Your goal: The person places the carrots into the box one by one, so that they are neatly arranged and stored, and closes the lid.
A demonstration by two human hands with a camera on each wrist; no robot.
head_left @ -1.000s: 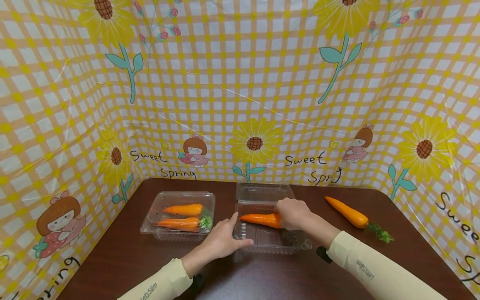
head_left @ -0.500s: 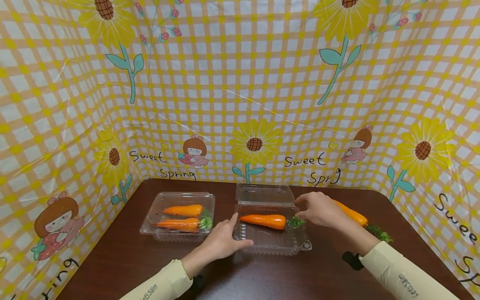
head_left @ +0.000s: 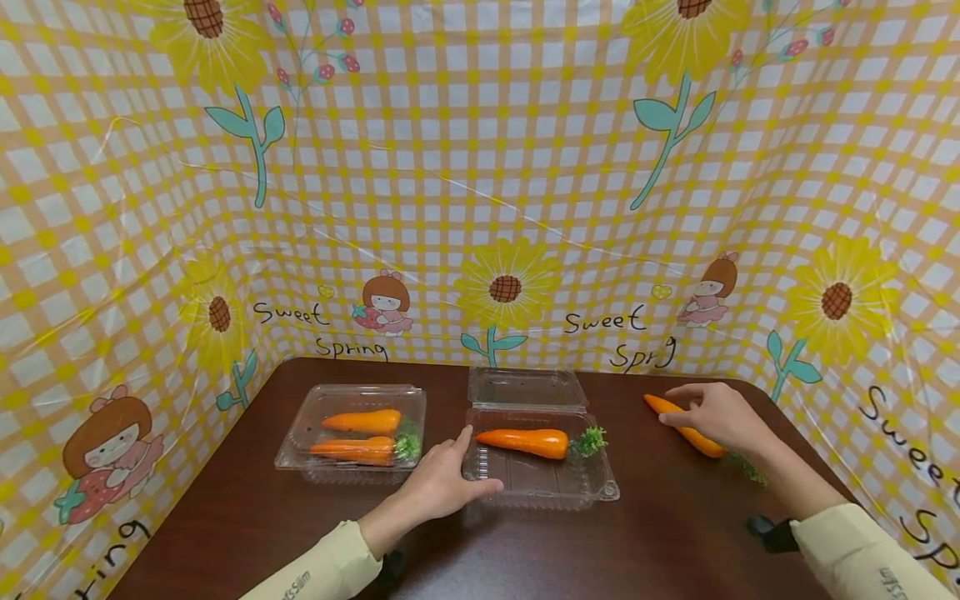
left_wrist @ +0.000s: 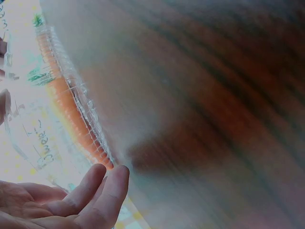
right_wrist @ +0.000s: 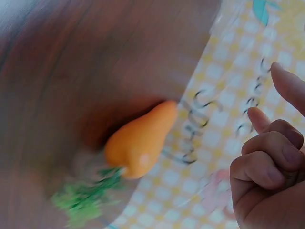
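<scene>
An open clear plastic clamshell box (head_left: 536, 487) holds one orange carrot (head_left: 525, 442) with a green top, its lid folded back behind it. Against the box's left end rests my left hand (head_left: 442, 479), thumb and forefinger spread apart. My right hand (head_left: 723, 417) hovers over a second carrot (head_left: 701, 444) on the table at the right. In the right wrist view this carrot lies apart from the hand; there the thumb and forefinger stand apart and the other fingers curl around nothing.
Left of the open box stands a closed clear box (head_left: 300, 454) with two carrots (head_left: 363, 421) inside. Checked cloth walls (head_left: 450, 208) with sunflowers enclose the dark wooden table (head_left: 525, 558) at the back and sides.
My right hand has let go of the carrot in the open box and moved right, over to the loose carrot. The left hand has stayed against the box.
</scene>
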